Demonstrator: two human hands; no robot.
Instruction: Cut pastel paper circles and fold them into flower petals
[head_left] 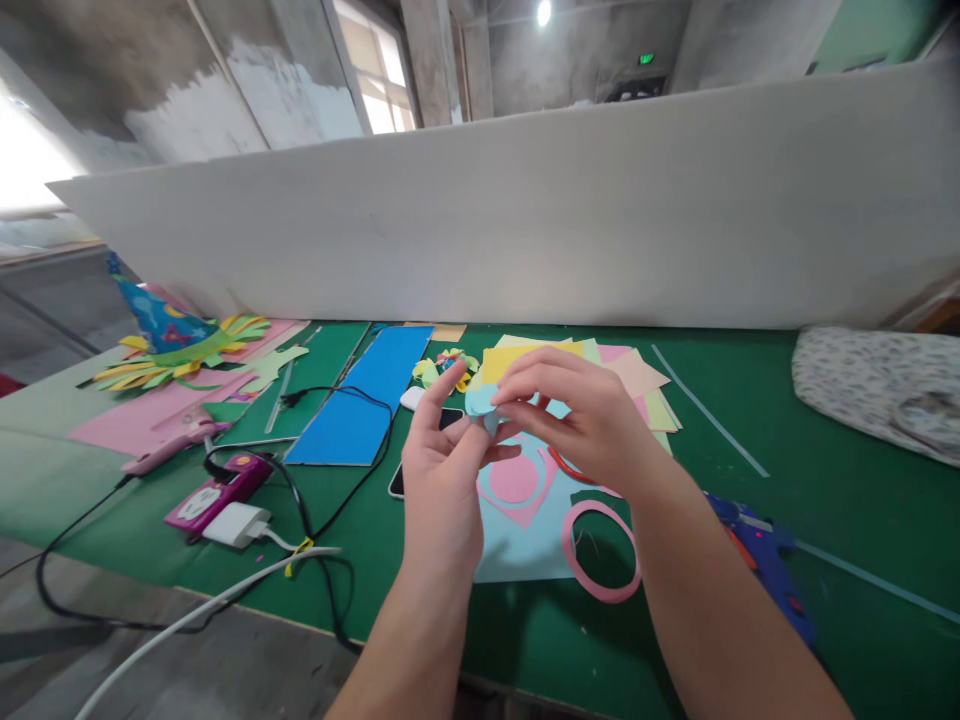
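A small curled piece of light blue paper (481, 400) is between my two hands, above the middle of the table. My left hand (446, 475) grips it from below, its index finger pointing up. From the right, my right hand (585, 405) pinches the same piece between thumb and fingertips. Beneath my hands lies a light blue sheet (517, 560), with a pink paper disc (514, 479) on it. A pink paper ring (611, 594) overlaps the sheet's right edge. Red scissor-like handles (568, 468) show partly under my right hand.
Coloured paper sheets (637, 370) are stacked behind my hands. To the left are a blue board (364, 400), a magenta power strip (225, 490) with cables, a pink glue gun (169, 445) and a party hat (161, 315). A blue tool (769, 570) lies right; a white panel (480, 230) stands behind.
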